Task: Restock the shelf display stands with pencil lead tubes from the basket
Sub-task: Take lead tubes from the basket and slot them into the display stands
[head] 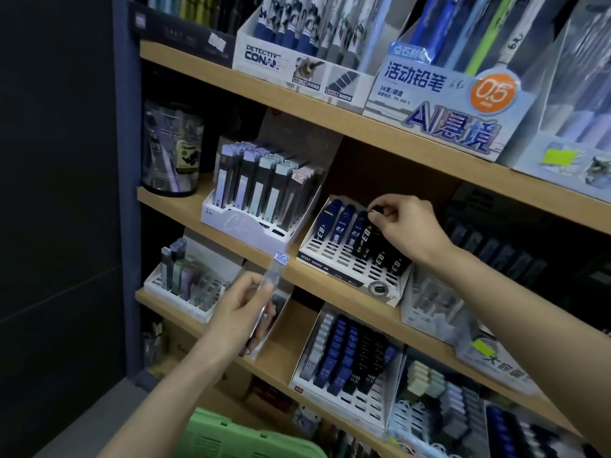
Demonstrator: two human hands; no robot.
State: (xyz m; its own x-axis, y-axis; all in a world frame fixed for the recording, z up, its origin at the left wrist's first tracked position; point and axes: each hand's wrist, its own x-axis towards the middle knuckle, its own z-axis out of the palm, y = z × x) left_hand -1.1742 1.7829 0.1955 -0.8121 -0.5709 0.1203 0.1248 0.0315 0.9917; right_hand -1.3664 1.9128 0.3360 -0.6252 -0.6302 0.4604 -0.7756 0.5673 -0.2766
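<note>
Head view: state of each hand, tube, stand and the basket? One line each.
Right hand: pinches the top of the black tube.
Black tube: standing in the slotted stand, tilted back.
Left hand: holds the clear tube.
Clear tube: off the shelf, tilted.
Slotted stand: partly filled, front slots empty.
Pastel stand: back rows full, front slots empty.
Green basket: at the bottom edge, contents hidden.
</note>
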